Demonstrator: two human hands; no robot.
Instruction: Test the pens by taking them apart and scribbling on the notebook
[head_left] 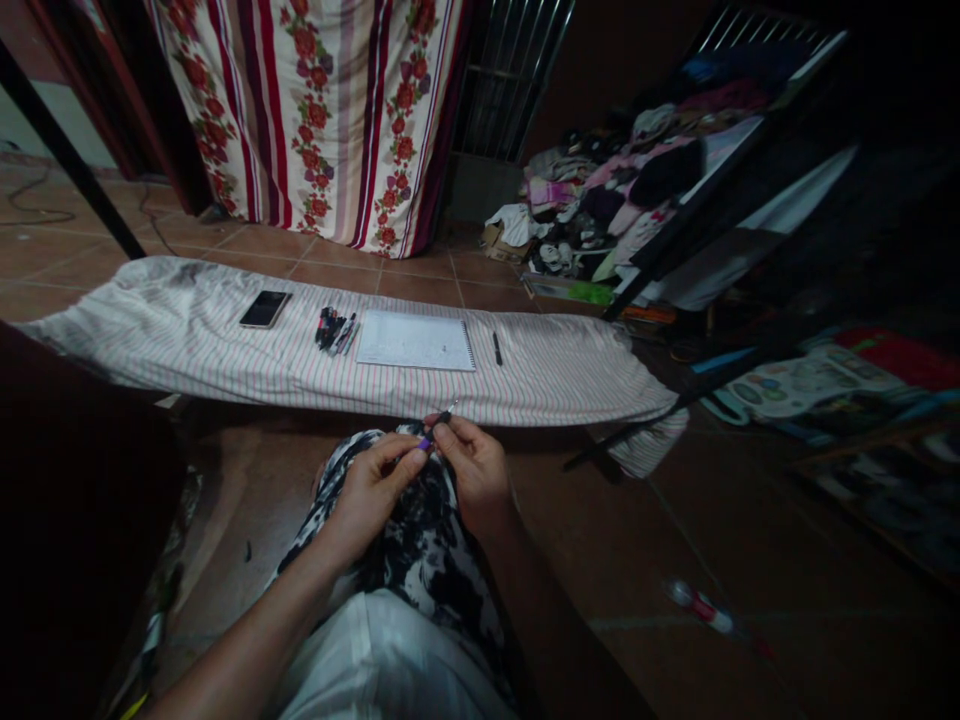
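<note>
The pen point(445, 415) is held tilted over the lap, just in front of the table's near edge, its pale tip pointing up and away. Finger and thumb of the left hand point(373, 487) are closed in a pinch on its purple lower end; those of the right hand point(480, 468) are brought together around the dark part nearer the tip, leaving the tip bare. Whether the pen is being turned or pulled cannot be told. For good control, I would keep both pinches light and in line with the barrel, so neither end is bent sideways, and stay over the patterned trousers point(416, 520), where a dropped small part should be easier to find. Beyond, on the striped cloth point(555, 390) over the table, a spiral notebook point(416, 338) lies near the middle, with a loose black pen point(497, 348) toward the right end. Left of the notebook lies a cluster of pens point(330, 330), then a phone point(265, 309) near the far edge.
</note>
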